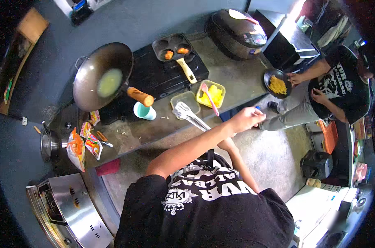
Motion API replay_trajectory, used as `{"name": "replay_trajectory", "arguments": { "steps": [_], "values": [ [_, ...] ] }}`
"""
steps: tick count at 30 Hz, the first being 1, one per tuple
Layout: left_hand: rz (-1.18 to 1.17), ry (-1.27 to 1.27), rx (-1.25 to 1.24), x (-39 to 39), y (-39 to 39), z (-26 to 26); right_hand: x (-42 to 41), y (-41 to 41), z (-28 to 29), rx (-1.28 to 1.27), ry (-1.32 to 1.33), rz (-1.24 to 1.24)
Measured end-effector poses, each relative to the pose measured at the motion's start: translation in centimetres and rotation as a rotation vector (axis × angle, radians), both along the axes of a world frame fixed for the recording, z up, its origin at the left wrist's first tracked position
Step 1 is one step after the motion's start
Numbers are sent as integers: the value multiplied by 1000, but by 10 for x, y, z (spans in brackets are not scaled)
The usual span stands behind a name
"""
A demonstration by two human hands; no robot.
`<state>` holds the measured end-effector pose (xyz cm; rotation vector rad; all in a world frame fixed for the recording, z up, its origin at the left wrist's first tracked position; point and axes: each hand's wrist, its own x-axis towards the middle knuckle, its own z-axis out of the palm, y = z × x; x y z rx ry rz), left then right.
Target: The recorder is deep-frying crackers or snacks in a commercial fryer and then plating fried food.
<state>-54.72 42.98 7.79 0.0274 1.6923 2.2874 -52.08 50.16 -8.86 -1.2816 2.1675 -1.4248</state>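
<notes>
My left hand [247,119] is stretched out past the counter's front edge, thumb and fingertips drawn together, with nothing visible between them. My right hand [226,144] is partly hidden behind my left forearm. Metal tongs [196,120] run from under that forearm, in line with the right hand, which appears to grip them; the grip itself is covered. Their head is over a clear plastic container [177,98]. Beside it, a tub [198,99] holds a yellow spread [213,94] that looks like margarine. A pink spatula [209,98] leans in it.
On the stove [144,68] are a wok [91,71] of pale liquid and a cupped pan [172,40] with orange pieces. A teal-lined cup [145,111], noodle packets [93,147] and a rice cooker [231,34] share the counter. A co-worker [339,83] holds a black plate [269,76] of yellowish food.
</notes>
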Motion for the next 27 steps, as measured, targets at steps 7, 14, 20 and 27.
{"name": "replay_trajectory", "arguments": {
  "steps": [7,14,20,27],
  "values": [
    [-313,220,-78,24,16,0,-20,26,-36,46,-463,-87],
    [-310,172,-118,84,-46,-6,-43,40,31,15,-449,-172],
    [181,80,180,155,-81,-54,-80,35,49,-125,-393,-213],
    [718,-143,84,186,-105,-70,-132,-28,121,-14,-299,-128]
  ]
}}
